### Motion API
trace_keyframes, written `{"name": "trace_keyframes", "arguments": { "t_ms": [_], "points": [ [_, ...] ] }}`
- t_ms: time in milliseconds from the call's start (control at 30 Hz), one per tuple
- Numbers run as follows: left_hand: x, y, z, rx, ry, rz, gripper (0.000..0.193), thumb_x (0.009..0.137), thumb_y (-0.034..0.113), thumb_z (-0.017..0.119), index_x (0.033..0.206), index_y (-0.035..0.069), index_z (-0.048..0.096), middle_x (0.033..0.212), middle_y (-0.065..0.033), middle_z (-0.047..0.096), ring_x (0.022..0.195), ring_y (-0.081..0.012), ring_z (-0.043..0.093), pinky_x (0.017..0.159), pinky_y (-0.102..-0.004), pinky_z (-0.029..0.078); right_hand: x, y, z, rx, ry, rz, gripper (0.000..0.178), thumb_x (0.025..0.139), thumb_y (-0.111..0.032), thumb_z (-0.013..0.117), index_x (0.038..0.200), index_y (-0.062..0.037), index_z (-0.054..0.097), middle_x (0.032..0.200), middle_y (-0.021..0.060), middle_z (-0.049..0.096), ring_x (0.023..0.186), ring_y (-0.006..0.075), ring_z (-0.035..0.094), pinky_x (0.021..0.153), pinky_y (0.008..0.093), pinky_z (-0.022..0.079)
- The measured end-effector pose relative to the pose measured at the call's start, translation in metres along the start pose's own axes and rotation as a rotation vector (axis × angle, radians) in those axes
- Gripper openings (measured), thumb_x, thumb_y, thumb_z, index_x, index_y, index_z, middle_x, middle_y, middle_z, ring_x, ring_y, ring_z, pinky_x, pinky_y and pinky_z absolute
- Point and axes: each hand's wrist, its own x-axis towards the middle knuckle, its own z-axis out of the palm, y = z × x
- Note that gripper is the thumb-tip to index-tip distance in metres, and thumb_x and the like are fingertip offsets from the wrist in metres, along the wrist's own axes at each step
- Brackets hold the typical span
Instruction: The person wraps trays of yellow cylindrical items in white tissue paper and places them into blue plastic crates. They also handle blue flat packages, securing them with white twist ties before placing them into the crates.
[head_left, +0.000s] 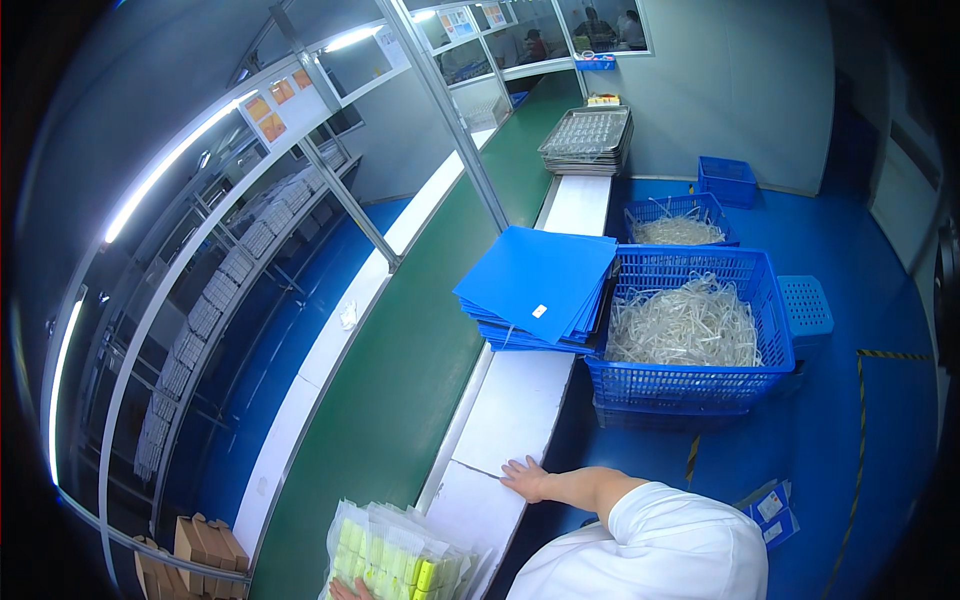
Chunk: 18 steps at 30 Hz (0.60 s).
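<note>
sleeve [660, 530]: white, short, loose | forearm: bare | hands: no gloves, no rings seen

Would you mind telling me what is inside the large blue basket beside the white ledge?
The large blue basket holds a loose heap of clear plastic tubing pieces, filling it below the rim. The basket's bottom is covered by the heap, so anything beneath cannot be seen.

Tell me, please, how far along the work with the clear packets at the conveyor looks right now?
Done: a stack of clear packets with yellow-green contents sits at the belt's near end. In hand: the left hand touches that stack; the right hand lies flat on the white side shelf. Left: two blue baskets are full of clear loose pieces.
</note>
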Motion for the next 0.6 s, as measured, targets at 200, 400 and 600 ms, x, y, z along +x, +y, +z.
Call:
{"name": "trace_keyframes", "arguments": {
  "t_ms": [200, 400, 600],
  "points": [
    [0.001, -0.003, 0.006, 0.023, -0.031, -0.024, 0.075, 0.100, 0.054, 0.048, 0.145, -0.006, 0.046, 0.149, -0.0300, 0.044, 0.140, -0.0450, 0.037, 0.118, -0.0509, 0.027, -0.001, 0.002, -0.004, -0.016, -0.008, -0.005, 0.076, 0.081, -0.011, 0.069, 0.151, -0.0103, 0.039, 0.163, 0.0171, 0.023, 0.153, 0.0349, 0.019, 0.115, 0.0640, 0.026],
    [0.000, 0.010, -0.012, 0.024, -0.066, -0.055, 0.075, 0.100, 0.055, 0.048, 0.148, -0.002, 0.045, 0.151, -0.0277, 0.043, 0.142, -0.0449, 0.035, 0.119, -0.0498, 0.026, -0.003, 0.002, -0.003, -0.039, 0.010, -0.044, 0.073, 0.085, -0.011, 0.061, 0.153, -0.0091, 0.036, 0.164, 0.0188, 0.022, 0.153, 0.0357, 0.018, 0.117, 0.0637, 0.022],
    [0.016, 0.021, -0.039, -0.035, -0.192, -0.193, 0.076, 0.094, 0.048, 0.060, 0.148, -0.001, 0.040, 0.156, -0.0239, 0.036, 0.147, -0.0399, 0.029, 0.121, -0.0530, 0.018, -0.001, 0.009, 0.013, -0.163, 0.110, -0.076, 0.086, 0.076, -0.026, 0.071, 0.153, -0.0105, 0.036, 0.163, 0.0198, 0.025, 0.152, 0.0364, 0.022, 0.118, 0.0627, 0.020]
  ]
}}
